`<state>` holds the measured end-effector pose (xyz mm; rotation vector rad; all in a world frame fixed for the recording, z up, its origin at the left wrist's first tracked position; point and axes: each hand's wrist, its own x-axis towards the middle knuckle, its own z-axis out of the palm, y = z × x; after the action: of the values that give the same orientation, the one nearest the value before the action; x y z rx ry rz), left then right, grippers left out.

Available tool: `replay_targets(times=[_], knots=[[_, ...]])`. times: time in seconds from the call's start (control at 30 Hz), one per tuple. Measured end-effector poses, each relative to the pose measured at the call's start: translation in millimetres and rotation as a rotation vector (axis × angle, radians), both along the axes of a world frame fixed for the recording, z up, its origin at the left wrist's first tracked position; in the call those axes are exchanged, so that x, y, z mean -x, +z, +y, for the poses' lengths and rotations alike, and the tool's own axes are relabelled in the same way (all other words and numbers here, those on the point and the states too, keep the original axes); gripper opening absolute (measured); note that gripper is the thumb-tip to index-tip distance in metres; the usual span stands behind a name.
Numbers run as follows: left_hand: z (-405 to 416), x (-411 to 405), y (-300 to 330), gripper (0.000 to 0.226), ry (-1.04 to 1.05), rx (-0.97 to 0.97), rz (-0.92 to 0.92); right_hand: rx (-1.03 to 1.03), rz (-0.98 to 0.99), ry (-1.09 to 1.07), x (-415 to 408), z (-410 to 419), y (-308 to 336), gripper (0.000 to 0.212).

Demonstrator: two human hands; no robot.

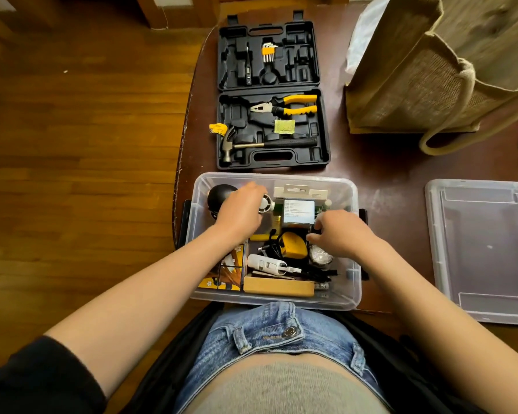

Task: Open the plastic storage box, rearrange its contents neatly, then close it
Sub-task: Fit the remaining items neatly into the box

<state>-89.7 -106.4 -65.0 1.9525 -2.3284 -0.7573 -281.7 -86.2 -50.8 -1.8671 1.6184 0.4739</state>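
The clear plastic storage box (352,282) stands open at the table's near edge, full of small items. Its clear lid (485,252) lies flat to the right. My left hand (241,210) is inside the box at the far left, fingers curled round a small white fan (266,204), next to a black round object (219,197). My right hand (340,233) reaches into the right side, fingertips pinching a small dark item that is mostly hidden. Inside also lie a yellow device (293,245), a white gadget (266,264), a wooden block (278,286) and a white carton (299,212).
An open black tool case (271,94) with a hammer (266,144), pliers (287,106) and hex keys lies just beyond the box. A burlap tote bag (425,73) stands at the far right. The table's left edge (180,162) drops to wooden floor.
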Motion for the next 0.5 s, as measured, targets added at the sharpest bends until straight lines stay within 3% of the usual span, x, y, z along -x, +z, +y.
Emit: replay_targets(times=[0.2, 0.5], knots=[[2.3, 12.6, -9.7, 0.019, 0.089, -0.077, -0.094, -0.052, -0.036, -0.037, -7.5, 8.6, -5.6, 0.045], [6.3, 34.8, -26.2, 0.039, 0.423, -0.149, 0.133, -0.066, -0.018, -0.057, -12.0, 15.0, -18.1, 0.04]])
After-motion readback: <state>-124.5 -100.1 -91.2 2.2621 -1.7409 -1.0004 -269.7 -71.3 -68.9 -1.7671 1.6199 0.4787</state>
